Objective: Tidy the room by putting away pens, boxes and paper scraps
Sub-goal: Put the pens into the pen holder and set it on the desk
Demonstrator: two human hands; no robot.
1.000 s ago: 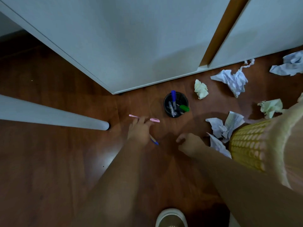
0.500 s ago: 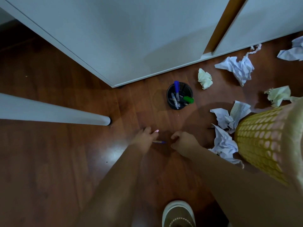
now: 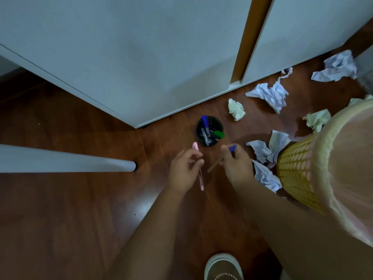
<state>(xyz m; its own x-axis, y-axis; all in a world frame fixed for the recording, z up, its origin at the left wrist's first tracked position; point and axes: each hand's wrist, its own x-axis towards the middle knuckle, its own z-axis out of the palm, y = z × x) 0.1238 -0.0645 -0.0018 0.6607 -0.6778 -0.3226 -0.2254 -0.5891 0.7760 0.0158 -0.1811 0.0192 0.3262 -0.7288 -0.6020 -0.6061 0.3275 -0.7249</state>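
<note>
We are looking down on a dark reddish wood floor point(image 3: 60, 209) that is carrying a dull sheen. We are taking the black pen cup point(image 3: 209, 130) as our landmark; it is standing on the floor just in front of the corner of a large white cabinet point(image 3: 131, 57), and it is holding several markers, one blue-capped, one green-capped.

Nearer us than the cup, our left hand point(image 3: 184, 171) is pinching a pink pen point(image 3: 198, 168) between thumb and fingers, its capped end pointing toward the cup. Our right hand point(image 3: 236, 164), just right of the left, is gripping a blue-capped pen point(image 3: 232, 148) with curled fingers; its tan barrel is sticking out toward the left hand. Both pens are off the floor, close to the cup but not in it.

Right of the cup, crumpled paper scraps point(image 3: 270, 96) are lying scattered over the floor, white and pale yellow-green. Some are touching the base of a yellow perforated waste basket point(image 3: 298, 172), which is standing further right of the cup.

Left of the cup, a white tapered furniture leg point(image 3: 66, 161) is ending on a dark foot. Below the hands, one shoe point(image 3: 223, 267) is showing at the frame's bottom edge.
</note>
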